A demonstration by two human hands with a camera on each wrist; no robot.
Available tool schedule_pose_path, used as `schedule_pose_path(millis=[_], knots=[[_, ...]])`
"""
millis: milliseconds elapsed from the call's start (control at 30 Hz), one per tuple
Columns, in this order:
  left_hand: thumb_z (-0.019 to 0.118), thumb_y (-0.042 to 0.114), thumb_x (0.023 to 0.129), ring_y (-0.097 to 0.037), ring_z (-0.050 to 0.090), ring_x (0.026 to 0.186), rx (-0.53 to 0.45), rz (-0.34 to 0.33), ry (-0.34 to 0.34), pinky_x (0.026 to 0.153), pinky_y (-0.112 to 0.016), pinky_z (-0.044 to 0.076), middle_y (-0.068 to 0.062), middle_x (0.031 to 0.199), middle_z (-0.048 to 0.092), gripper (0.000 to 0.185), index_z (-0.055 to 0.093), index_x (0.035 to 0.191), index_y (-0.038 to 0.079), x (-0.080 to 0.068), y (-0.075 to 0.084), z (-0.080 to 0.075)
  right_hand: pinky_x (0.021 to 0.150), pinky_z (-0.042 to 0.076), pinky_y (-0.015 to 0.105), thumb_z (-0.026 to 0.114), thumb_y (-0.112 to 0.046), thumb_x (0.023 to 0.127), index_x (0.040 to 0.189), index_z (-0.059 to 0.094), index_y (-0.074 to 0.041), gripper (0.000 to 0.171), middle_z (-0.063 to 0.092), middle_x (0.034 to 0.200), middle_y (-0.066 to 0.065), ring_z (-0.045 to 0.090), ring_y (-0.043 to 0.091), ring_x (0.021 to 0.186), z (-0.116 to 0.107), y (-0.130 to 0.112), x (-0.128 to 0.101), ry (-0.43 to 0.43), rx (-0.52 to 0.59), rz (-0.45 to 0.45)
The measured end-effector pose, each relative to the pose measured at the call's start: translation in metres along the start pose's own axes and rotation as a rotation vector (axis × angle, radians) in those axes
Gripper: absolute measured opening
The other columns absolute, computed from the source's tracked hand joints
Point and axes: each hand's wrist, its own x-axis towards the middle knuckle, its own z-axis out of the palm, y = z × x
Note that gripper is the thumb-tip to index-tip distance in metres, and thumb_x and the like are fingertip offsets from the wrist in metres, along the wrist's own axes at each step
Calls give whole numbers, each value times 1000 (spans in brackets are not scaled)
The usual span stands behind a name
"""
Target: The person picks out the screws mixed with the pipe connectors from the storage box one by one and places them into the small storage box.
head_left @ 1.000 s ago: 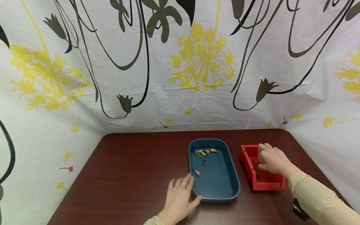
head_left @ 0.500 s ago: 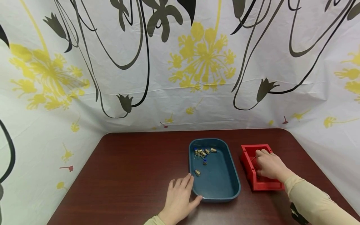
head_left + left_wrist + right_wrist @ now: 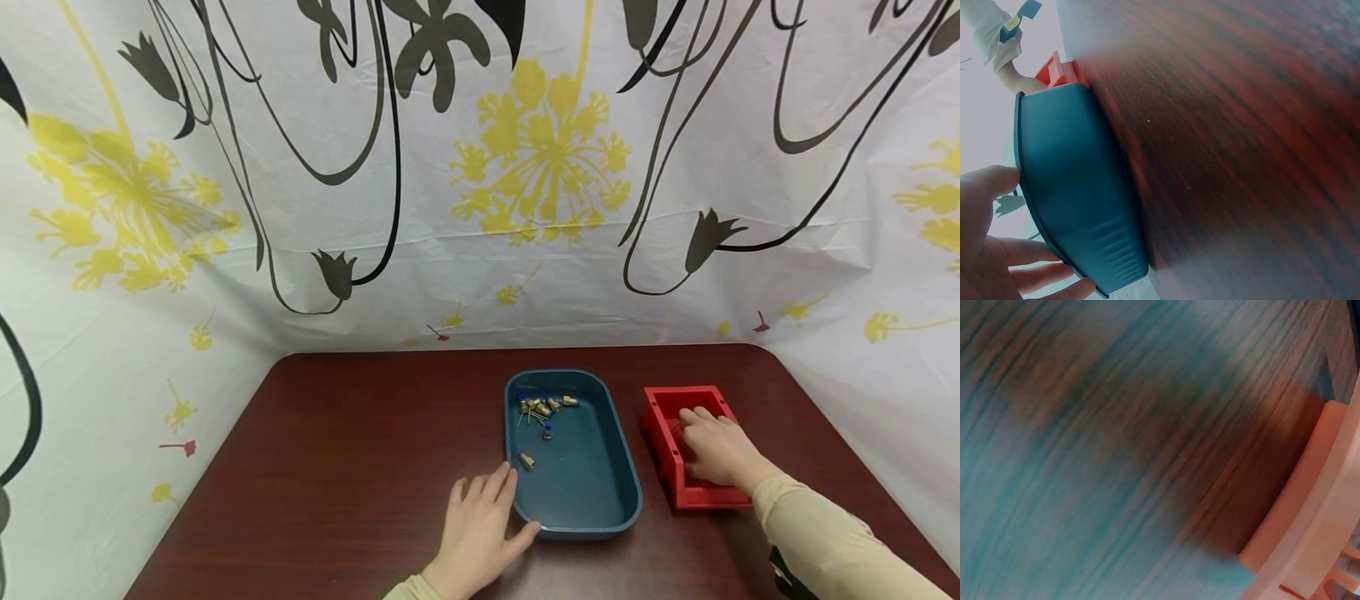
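My left hand (image 3: pixel 477 529) rests with extended fingers and thumb on the near-left rim of a blue-grey tray (image 3: pixel 577 500). In the left wrist view its fingertips (image 3: pixel 1005 179) touch the outer edge of the tray (image 3: pixel 1079 175). Small brass fittings (image 3: pixel 542 409), some with blue ends, lie with thin metal pins mostly at the tray's far end. One brass fitting (image 3: pixel 527 461) lies alone nearer the left wall. My right hand (image 3: pixel 716 448) reaches down into a red bin (image 3: pixel 716 498) with bent fingers. Its fingertips, and anything between them, are hidden.
The tray and bin stand side by side on a dark reddish-brown table (image 3: pixel 360 467), a narrow gap between them. Behind the table hangs a white cloth (image 3: pixel 420 200) with a floral print. In the right wrist view the bin's wall (image 3: pixel 1304 506) edges the lower right.
My right hand has moved left and slightly down within the red bin, covering the thin metal pieces seen there earlier. My left hand and the tray stay in place.
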Motion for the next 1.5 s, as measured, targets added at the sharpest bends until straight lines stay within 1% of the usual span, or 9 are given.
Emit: schedule_pose_path(millis=[267, 433, 667, 767, 900, 1033, 1200, 1367, 1500], knots=[[54, 54, 78, -21, 50, 96, -1, 4, 7, 80, -51, 34, -4, 122, 50, 63, 55, 120, 8, -1, 0, 1, 51, 36, 33, 80, -24, 56, 57, 57, -18, 23, 42, 76, -1, 40, 21, 74, 1, 1, -2, 22, -12, -16], [53, 54, 78, -21, 50, 97, -4, -1, -7, 80, -51, 34, -4, 123, 49, 63, 55, 121, 8, -1, 1, 0, 51, 35, 33, 79, -23, 58, 55, 56, -20, 23, 41, 76, -1, 40, 21, 74, -2, 1, -1, 31, -12, -25], [53, 55, 79, -21, 50, 98, -5, -7, -26, 80, -51, 34, -4, 123, 49, 63, 55, 121, 8, 0, 1, -1, 50, 31, 30, 75, -19, 62, 47, 43, -25, 36, 38, 73, -5, 38, 17, 70, -20, -1, 0, 100, -16, -67], [52, 55, 79, -21, 50, 98, -4, -8, -30, 81, -51, 34, -4, 123, 49, 63, 55, 121, 8, 0, 0, -1, 48, 28, 28, 73, -18, 62, 47, 42, -24, 34, 38, 73, -4, 37, 18, 70, -30, -1, 2, 129, -16, -78], [51, 55, 79, -21, 50, 98, -3, -9, -37, 81, -51, 34, -4, 123, 49, 63, 54, 122, 9, 0, 0, 0, 50, 30, 29, 72, -17, 62, 50, 47, -24, 29, 40, 76, -2, 38, 20, 73, -45, -1, 6, 160, -17, -71], [51, 56, 79, -21, 50, 98, 8, -3, -27, 81, -50, 34, -4, 123, 49, 63, 54, 122, 9, 0, 0, 0, 52, 33, 31, 71, -16, 63, 52, 52, -24, 24, 43, 78, -1, 39, 20, 74, -62, -3, 14, 189, -19, -60], [51, 56, 79, -20, 50, 98, 18, -1, -17, 81, -50, 34, -4, 123, 49, 64, 54, 122, 9, 0, -1, 0, 52, 33, 30, 68, -15, 64, 52, 54, -24, 21, 43, 77, -1, 39, 19, 73, -82, -11, 29, 259, -32, -92], [51, 56, 79, -20, 50, 98, 10, -4, -20, 81, -51, 34, -4, 124, 49, 64, 54, 122, 9, 0, -1, 1, 53, 32, 30, 67, -15, 65, 52, 51, -24, 23, 43, 78, 0, 39, 19, 75, -97, -30, 48, 316, -29, -144], [51, 56, 79, -20, 50, 98, 5, -2, -16, 81, -51, 34, -4, 123, 49, 64, 55, 121, 9, 0, -1, 2, 54, 31, 31, 64, -14, 65, 51, 48, -23, 23, 42, 78, 0, 39, 20, 76, -107, -50, 64, 328, -22, -183]])
